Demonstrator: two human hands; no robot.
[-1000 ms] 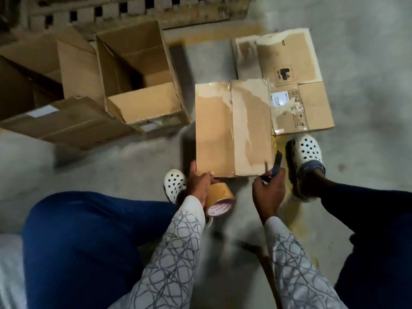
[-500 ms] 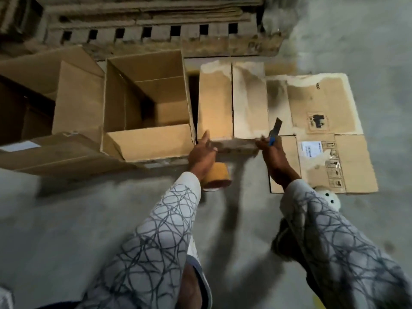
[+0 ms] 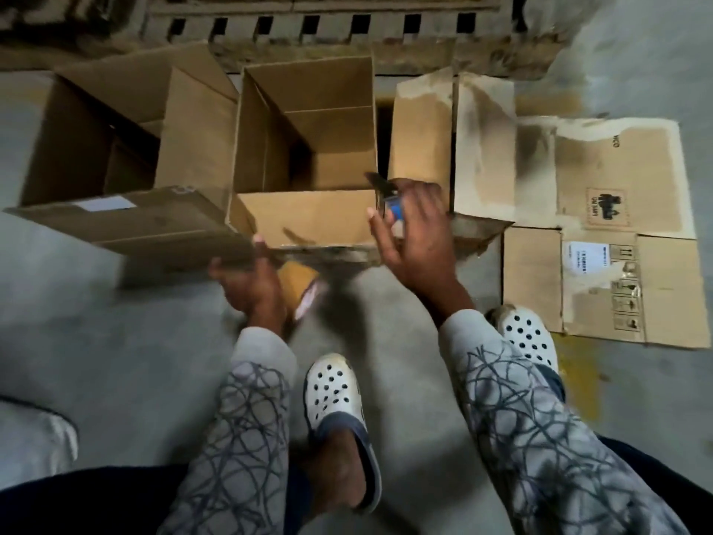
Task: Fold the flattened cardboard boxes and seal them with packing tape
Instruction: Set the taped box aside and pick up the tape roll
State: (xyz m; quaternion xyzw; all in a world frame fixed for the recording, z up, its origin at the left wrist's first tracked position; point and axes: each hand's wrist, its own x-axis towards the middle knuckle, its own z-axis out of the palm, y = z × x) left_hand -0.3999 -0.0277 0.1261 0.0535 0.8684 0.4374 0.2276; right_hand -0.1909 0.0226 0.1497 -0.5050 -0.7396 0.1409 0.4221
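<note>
My left hand (image 3: 250, 283) holds a brown roll of packing tape (image 3: 299, 289) low over the floor, just in front of the open box. My right hand (image 3: 414, 233) grips a blue-handled cutter (image 3: 387, 198) whose dark blade points up and left, near the front right corner of the open upright box (image 3: 308, 156). A folded box with worn tape marks (image 3: 451, 148) stands right of the open one. A flattened box with labels (image 3: 602, 233) lies on the floor at the right.
More open boxes (image 3: 115, 148) sit at the left, one flap (image 3: 127, 222) reaching toward my left hand. A wooden pallet (image 3: 328, 28) runs along the back. My feet in white perforated clogs (image 3: 332, 388) stand on the grey concrete floor below my hands.
Both hands have left the folded box, which stands pushed back beside the open box. My right hand with the cutter has moved left, and the view has tilted down to my feet.
</note>
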